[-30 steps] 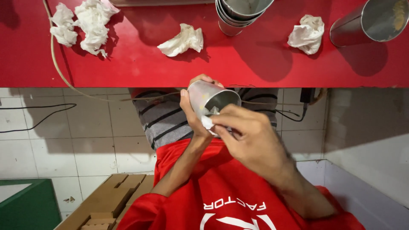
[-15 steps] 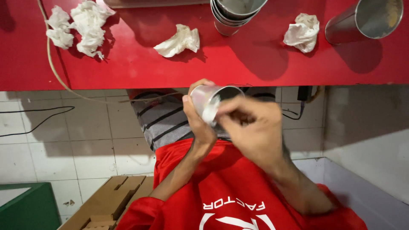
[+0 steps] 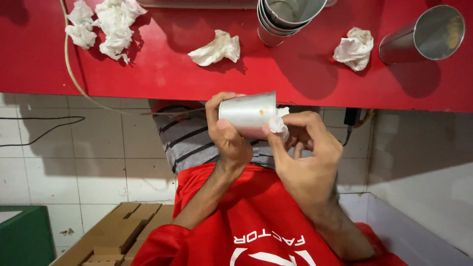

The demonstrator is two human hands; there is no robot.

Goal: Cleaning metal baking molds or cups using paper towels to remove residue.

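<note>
White crumpled tissues (image 3: 106, 27) at the far left of the red counter (image 3: 162, 74), a pale cord (image 3: 74, 79) curving down over the edge beside them. Further right on the counter, another crumpled tissue (image 3: 216, 48), then a stack of metal cups (image 3: 286, 17), one more tissue wad (image 3: 353, 48) and a single metal cup (image 3: 423, 34) lying tilted at the right end. Below the counter edge, left hand (image 3: 229, 133) wrapped around a small metal cup (image 3: 246, 112) held on its side, fingers curled over the top, thumb across the near wall. Just right, touching the cup's open rim, right hand (image 3: 308, 157) pinching a small white tissue (image 3: 278, 123) between thumb and fingertips, fingers narrow. Cardboard boxes (image 3: 118, 231) low on the left.
</note>
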